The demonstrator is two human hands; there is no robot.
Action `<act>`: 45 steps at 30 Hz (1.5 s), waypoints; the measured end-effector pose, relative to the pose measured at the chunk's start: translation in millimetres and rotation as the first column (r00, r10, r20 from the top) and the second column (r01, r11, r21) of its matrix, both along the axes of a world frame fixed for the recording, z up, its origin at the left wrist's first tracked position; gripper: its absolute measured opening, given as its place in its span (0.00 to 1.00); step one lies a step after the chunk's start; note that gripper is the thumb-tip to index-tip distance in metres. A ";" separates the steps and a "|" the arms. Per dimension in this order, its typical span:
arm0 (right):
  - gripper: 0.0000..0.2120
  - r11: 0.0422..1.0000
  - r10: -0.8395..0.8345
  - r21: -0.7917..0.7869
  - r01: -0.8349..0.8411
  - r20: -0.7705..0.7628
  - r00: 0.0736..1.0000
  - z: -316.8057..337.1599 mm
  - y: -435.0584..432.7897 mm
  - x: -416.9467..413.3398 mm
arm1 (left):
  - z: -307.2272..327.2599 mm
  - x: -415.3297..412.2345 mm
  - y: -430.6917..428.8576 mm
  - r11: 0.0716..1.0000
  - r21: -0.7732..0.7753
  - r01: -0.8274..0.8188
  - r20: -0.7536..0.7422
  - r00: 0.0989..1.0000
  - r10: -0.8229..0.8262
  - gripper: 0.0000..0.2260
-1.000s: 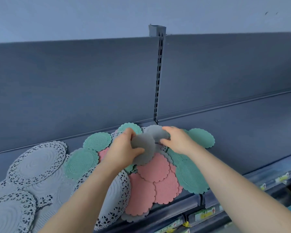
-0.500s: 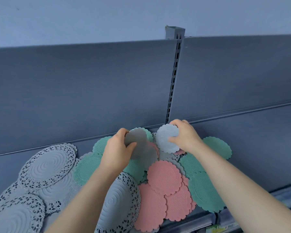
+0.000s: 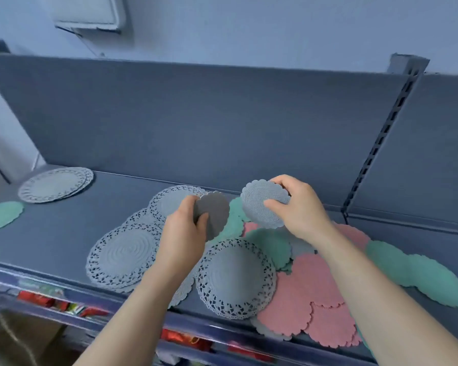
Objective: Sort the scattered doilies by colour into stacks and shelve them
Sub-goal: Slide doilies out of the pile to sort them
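My left hand (image 3: 181, 233) grips a small stack of dark grey doilies (image 3: 216, 215) above the shelf. A light grey scalloped doily (image 3: 262, 204) is pinched in my right hand (image 3: 299, 210), lifted clear of the pile and close to the grey stack. Below lie large lacy grey doilies (image 3: 236, 278), pink doilies (image 3: 315, 286) and green doilies (image 3: 421, 270), overlapping on the shelf (image 3: 64, 233). A neat stack of lacy grey doilies (image 3: 56, 183) sits at the far left, with one green doily (image 3: 0, 215) in front of it.
The shelf's dark back panel (image 3: 196, 122) rises behind the pile, with a slotted upright (image 3: 386, 128) at the right. Red packets (image 3: 40, 302) show on the shelf below the front edge.
My right hand has lifted the light grey doily off the pile and brought it toward the left hand's stack. The view has swung left and down, revealing the stacks at the far left.
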State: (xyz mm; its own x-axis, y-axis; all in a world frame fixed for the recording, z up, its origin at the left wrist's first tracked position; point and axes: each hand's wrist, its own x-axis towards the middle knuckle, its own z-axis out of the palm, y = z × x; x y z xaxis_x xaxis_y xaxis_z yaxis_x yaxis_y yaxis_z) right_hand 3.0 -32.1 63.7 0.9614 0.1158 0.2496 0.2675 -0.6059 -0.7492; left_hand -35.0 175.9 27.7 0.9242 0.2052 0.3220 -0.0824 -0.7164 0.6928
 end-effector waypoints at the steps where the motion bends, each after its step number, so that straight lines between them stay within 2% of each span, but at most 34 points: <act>1: 0.08 0.999 0.040 0.004 -0.040 0.001 0.999 0.2 15.4 -0.1 | -0.1 -7.1 14.1 0.999 0.003 -0.039 0.000 0.999 0.039 0.04; 9: 0.09 0.949 0.315 0.048 -0.313 -0.030 0.949 -5.8 155.8 -3.4 | 0.2 -62.4 138.9 0.950 -0.037 -0.311 -0.018 0.950 0.310 0.04; 13: 0.09 0.915 0.401 0.060 -0.398 -0.053 0.914 -10.0 240.7 -6.6 | -1.7 -81.0 212.5 0.906 -0.043 -0.420 -0.047 0.907 0.418 0.04; 16: 0.09 0.909 0.416 0.064 -0.412 -0.066 0.907 -12.0 299.4 -6.8 | -2.0 -86.8 267.6 0.894 -0.050 -0.445 -0.098 0.893 0.439 0.02; 21: 0.10 0.936 0.349 0.077 -0.343 -0.100 0.932 -18.6 365.4 1.1 | 1.0 -73.1 336.3 0.922 -0.040 -0.384 -0.165 0.913 0.373 0.02; 26: 0.11 0.974 0.220 0.094 -0.208 -0.150 0.964 -29.2 382.0 15.2 | 0.2 -38.5 363.4 0.962 -0.042 -0.269 -0.208 0.944 0.255 0.03; 36: 0.10 0.999 0.016 0.045 -0.009 -0.166 0.986 -30.9 354.5 73.5 | -12.1 71.7 345.4 0.994 -0.093 -0.059 -0.238 0.971 0.036 0.14; 42: 0.11 1.000 -0.006 0.024 0.011 -0.196 0.981 -29.3 339.7 121.2 | -21.1 139.9 330.4 0.998 -0.056 0.030 -0.306 0.951 -0.046 0.20; 45: 0.11 1.000 -0.003 0.026 0.009 -0.222 0.975 -34.4 337.7 139.4 | -30.2 162.0 330.5 0.999 0.001 0.047 -0.282 0.958 -0.044 0.18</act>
